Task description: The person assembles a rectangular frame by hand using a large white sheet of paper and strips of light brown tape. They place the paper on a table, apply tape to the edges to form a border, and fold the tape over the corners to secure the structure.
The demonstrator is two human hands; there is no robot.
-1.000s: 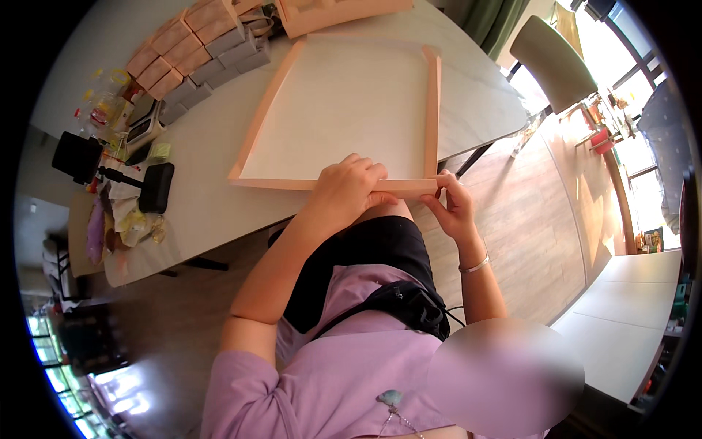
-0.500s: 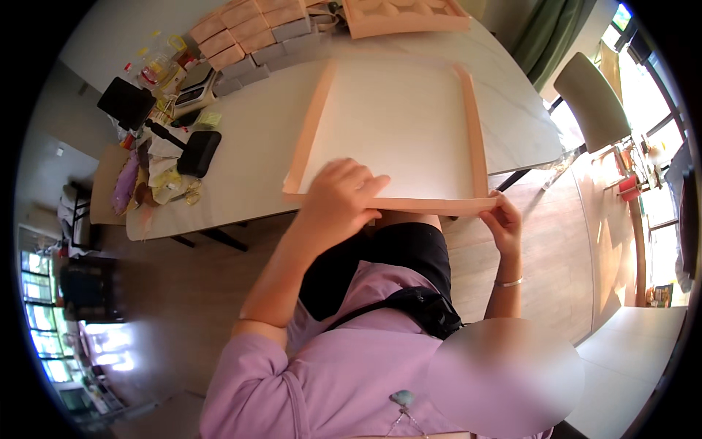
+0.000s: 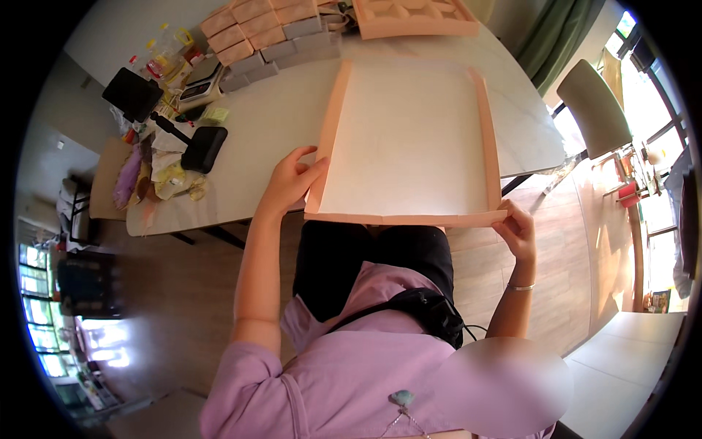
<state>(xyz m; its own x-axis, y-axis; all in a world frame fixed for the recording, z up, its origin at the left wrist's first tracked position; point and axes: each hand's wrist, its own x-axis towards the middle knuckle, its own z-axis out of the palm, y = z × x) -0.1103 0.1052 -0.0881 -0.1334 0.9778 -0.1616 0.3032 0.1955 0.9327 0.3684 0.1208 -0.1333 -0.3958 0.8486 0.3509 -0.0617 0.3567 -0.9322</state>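
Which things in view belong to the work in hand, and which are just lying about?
In hand:
shallow peach-and-white tray
left hand, touching its left wall
right hand, pinching its near right corner

Apparently lying about:
peach compartmented tray, though its colour matches
stacked boxes
black stand
bottles

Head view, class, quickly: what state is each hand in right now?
Left hand: thumb over the left wall of the peach tray; whether it grips cannot be told.
Right hand: closed, holding the tray's near right corner.
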